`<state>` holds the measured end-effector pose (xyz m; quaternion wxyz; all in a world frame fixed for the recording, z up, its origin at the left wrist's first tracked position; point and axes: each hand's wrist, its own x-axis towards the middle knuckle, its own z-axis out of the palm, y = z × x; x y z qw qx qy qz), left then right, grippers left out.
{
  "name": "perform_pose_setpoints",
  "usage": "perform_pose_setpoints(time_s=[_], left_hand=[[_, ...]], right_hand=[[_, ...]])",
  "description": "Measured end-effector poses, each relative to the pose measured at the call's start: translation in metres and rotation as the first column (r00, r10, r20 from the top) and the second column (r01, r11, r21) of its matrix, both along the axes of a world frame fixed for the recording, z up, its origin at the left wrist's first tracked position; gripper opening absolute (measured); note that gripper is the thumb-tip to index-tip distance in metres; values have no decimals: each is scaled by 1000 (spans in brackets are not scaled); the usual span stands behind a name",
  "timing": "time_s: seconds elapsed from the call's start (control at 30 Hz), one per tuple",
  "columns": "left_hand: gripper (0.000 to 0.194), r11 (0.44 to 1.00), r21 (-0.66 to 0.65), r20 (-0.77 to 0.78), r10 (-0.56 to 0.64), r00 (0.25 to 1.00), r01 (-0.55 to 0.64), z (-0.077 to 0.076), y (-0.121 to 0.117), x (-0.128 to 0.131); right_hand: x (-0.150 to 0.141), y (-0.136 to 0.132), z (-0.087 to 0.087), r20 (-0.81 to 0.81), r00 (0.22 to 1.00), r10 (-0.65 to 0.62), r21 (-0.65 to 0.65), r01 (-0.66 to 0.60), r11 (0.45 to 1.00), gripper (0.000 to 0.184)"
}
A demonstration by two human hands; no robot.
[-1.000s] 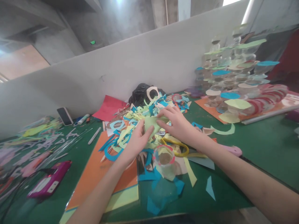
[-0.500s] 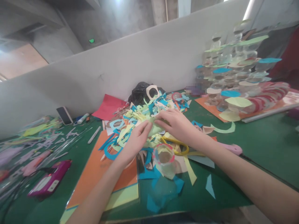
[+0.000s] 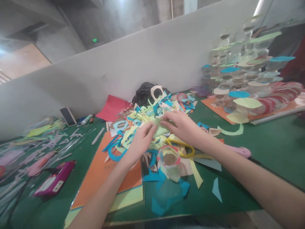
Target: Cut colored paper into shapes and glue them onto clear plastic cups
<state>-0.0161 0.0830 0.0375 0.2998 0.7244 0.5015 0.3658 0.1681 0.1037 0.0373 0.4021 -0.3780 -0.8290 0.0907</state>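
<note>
Centre of frame: left hand (image 3: pixel 140 143) and right hand (image 3: pixel 182 127) both pinch a pale green paper piece (image 3: pixel 160 129) above the scrap pile (image 3: pixel 143 119). Paper looks light, limp, tear-prone; best gripped at edges, fingertips only.

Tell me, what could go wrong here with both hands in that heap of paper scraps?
The left hand and right hand press a light green paper piece over loose scraps; it might crease or tear. The clear cup stands just below the wrists, so an arm could tip it. The yellow-handled scissors lie half buried nearby, a possible nick.
</note>
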Motion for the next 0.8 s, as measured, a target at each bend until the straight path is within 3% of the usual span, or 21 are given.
perform_pose_setpoints(time_s=[0.13,0.37,0.8], left_hand=[[32,995,93,-122,37,992,-26,1,-1,-1],[29,987,162,-194,56,979,-24,2,-2,-1],[36,996,-18,-190,-86,978,85,8,-2,-9]], right_hand=[[0,0,0,3,1000,5,-4,-5,1000,13],[-1,0,-1,-7,1000,7,1,-7,1000,16],[11,10,-1,-50,995,-87,135,93,986,16]])
